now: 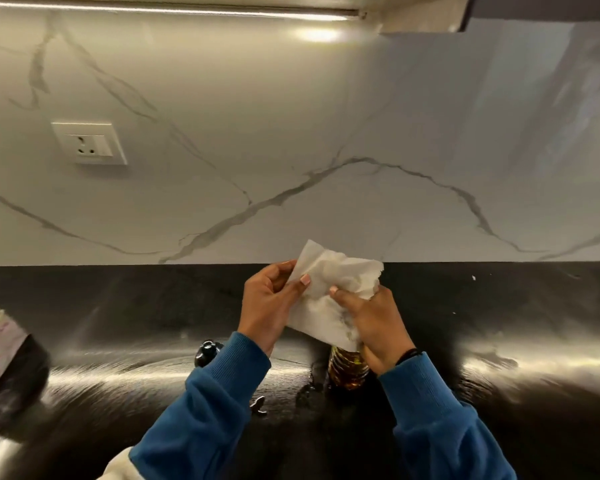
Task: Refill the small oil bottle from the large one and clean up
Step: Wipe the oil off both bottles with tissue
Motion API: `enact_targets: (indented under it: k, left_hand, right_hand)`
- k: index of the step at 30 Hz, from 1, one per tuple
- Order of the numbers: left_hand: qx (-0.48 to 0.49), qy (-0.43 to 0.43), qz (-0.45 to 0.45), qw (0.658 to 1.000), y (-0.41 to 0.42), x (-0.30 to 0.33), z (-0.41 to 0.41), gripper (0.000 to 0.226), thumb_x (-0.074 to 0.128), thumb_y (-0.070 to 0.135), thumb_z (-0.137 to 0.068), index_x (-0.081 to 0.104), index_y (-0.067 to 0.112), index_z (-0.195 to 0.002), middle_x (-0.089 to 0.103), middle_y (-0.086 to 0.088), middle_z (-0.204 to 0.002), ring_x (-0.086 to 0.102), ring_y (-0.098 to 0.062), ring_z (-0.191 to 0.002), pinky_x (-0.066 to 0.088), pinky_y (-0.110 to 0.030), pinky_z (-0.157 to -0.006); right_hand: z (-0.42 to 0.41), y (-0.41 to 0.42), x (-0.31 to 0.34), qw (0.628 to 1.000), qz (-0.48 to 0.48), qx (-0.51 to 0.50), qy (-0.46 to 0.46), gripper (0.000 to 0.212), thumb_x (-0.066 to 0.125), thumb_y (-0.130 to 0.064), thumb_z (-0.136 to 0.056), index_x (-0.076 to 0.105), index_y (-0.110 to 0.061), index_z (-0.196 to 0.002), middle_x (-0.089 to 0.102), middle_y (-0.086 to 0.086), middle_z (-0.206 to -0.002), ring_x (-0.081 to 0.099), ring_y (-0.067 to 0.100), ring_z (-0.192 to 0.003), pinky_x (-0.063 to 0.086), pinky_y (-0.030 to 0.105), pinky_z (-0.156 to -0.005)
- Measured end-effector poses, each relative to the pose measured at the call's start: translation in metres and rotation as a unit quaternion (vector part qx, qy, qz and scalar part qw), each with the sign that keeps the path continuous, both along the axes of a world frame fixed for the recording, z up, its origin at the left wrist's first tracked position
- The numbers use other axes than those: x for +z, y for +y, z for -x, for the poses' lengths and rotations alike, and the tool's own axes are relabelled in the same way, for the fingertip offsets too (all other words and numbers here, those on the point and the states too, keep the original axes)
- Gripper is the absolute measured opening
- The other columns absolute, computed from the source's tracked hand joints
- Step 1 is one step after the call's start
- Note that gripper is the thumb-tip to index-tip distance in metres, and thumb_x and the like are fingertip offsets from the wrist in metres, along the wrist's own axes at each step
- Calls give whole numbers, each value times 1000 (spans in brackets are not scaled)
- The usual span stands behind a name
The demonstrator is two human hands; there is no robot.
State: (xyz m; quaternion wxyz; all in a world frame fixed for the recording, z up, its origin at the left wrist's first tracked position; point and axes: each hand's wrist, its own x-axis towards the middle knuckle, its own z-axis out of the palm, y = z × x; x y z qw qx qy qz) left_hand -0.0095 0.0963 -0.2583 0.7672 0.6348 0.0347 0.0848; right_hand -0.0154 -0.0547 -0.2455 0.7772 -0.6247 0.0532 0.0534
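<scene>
Bottle (347, 370) beneath right hand (374, 327)

The one camera sits on my head, facing forward and slightly down at the black counter (499, 306) and marble wall (291, 133). It is close: my left hand (269, 303) and right hand (374, 323) sit low in the wide, curved view.

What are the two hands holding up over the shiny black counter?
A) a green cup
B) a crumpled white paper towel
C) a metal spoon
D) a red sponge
B: the left hand and the right hand both have a grip on a crumpled white paper towel, just above a ribbed bottle of amber oil standing on the shiny black counter.
</scene>
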Motion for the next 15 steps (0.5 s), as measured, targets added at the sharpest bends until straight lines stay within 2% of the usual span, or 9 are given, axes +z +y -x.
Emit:
enact_targets:
  k: [3,7,9,11,13,15]
  left_hand:
    - [24,-4,3,1000,-20,2,-4,21,73,1,-89,70,0,-109,77,-8,-96,73,-12,-78,60,-23,-66]
    - [72,-22,41,996,-42,3,-4,11,71,4,-90,73,5,-101,77,-3,-87,70,-15,-76,60,-26,-63]
    - [102,-37,40,993,-49,0,-4,10,68,7,-93,72,7,-102,75,-1,-85,69,-13,-73,58,-24,-59]
    - [100,-51,12,994,-54,-5,-2,14,68,8,-93,70,11,-106,74,-1,-87,67,-10,-72,56,-21,-58]
    - [69,-62,-36,995,-59,-15,1,29,75,12,-85,67,17,-112,72,-3,-99,67,-10,-84,57,-22,-71]
    - [31,-53,-121,991,-63,-26,1,55,85,27,-74,62,24,-123,68,3,-118,64,-9,-105,53,-25,-89]
  right_hand:
    - [4,-19,2,1000,-21,-1,-1,20,65,-2,-92,68,-3,-112,75,17,-105,72,33,-98,55,58,-91]
    - [13,-44,13,998,-65,9,-5,22,62,-5,-94,69,-10,-114,75,12,-108,72,30,-101,57,53,-88]
    - [17,-58,20,996,-90,-12,-12,18,59,-7,-96,72,-13,-108,76,9,-104,73,26,-96,60,47,-81]
    - [16,-69,23,994,-68,-74,-39,19,58,-9,-98,75,-15,-101,76,5,-98,72,21,-90,60,36,-74]
    - [13,-77,20,985,-48,-148,-69,23,56,-7,-97,77,-18,-99,75,-1,-94,69,14,-87,57,28,-73]
    - [9,-81,15,975,-17,-203,-91,29,55,-1,-97,77,-19,-104,74,-5,-100,69,7,-92,58,25,-78]
